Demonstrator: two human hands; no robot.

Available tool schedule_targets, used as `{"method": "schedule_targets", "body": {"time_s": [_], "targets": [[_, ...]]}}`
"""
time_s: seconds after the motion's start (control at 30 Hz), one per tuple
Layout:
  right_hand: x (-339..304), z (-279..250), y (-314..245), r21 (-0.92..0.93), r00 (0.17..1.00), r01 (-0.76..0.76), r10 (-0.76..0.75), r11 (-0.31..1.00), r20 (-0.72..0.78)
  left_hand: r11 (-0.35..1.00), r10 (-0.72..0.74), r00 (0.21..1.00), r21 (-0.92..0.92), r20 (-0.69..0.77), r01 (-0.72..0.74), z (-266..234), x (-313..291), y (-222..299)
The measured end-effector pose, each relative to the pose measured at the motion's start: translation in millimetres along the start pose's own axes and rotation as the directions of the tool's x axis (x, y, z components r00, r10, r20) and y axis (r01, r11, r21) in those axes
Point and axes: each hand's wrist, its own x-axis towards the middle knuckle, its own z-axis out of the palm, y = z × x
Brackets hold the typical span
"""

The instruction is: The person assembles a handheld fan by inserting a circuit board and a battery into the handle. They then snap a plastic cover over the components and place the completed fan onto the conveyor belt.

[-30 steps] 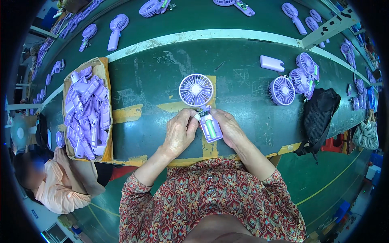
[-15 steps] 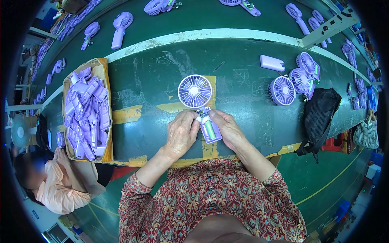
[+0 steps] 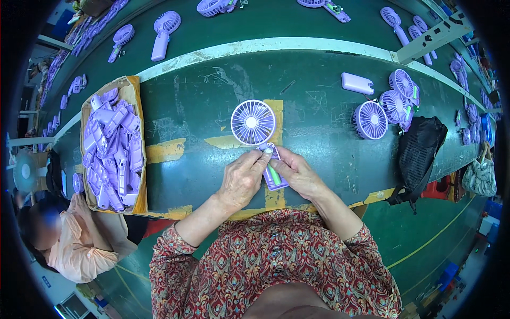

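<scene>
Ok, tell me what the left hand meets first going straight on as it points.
The left hand would meet the fan handle first; its fingers seem to be touching it, though depth is hard to judge.

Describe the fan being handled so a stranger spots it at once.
Start at the green workbench, between the cardboard box of purple casings on the left and the black mesh bag on the right. Near the front edge, the left hand and right hand hold the purple handheld fan, grille end away from the person. Unlike the clustered fans to the right, this one is gripped.
</scene>
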Motion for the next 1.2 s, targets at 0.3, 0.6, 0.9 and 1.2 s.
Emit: {"method": "schedule_targets", "body": {"time_s": [0.3, 0.6, 0.9, 1.2], "targets": [[1.4, -7.3, -3.6, 0.05, 0.997, -0.035, 0.032, 0.998, 0.066, 0.999, -0.007, 1.0, -0.048, 0.028, 0.008, -4.2, 4.1, -1.3], [5.9, -1.8, 4.1, 0.17, 0.989, -0.097, 0.114, 0.981, -0.097, 0.847, -0.488, 0.872, -0.215, 0.042, 0.485, -12.1, -13.0, -1.1], [5.0, 10.3, 7.6, 0.27, 0.99, -0.059, 0.092, 0.961, -0.111, 0.502, -0.522, 0.746, -0.559, 0.413, 0.66, -24.3, -17.8, -2.1], [3.8, 9.5, 8.3, 0.25, 0.981, -0.06, 0.104, 0.966, -0.164, 0.756, -0.462, 0.885, -0.496, 0.058, 0.427, 0.7, -7.5, 5.4]]}}
